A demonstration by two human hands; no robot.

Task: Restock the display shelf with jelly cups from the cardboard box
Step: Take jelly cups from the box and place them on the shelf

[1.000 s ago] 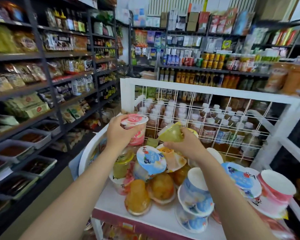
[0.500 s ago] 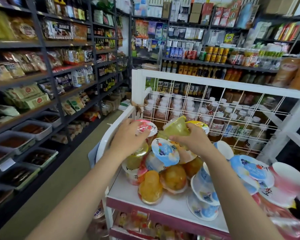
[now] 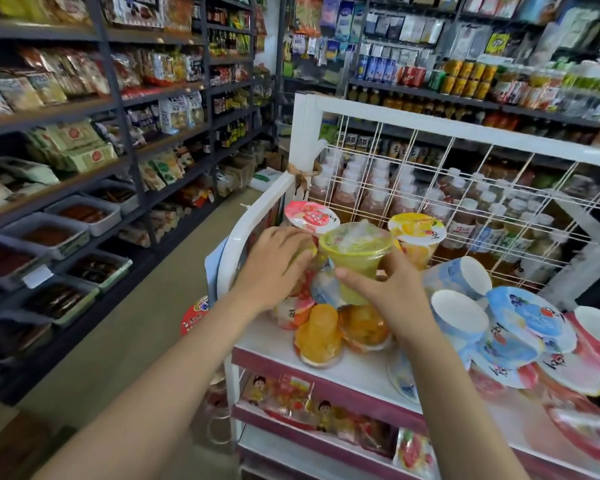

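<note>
Gripping the upright green cup (image 3: 355, 252), the right hand (image 3: 392, 299) sits at its five o'clock; the left hand (image 3: 274, 268) presses cups at nine.

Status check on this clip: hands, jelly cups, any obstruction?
Right hand grips green jelly cup, upright over the pile. Left hand rests on cups under the pink-lidded cup. Display shelf crowded, several cups tipped; box not visible.

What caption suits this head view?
Right hand holds a green jelly cup upright; left hand rests on the stacked cups on the white shelf.
</note>
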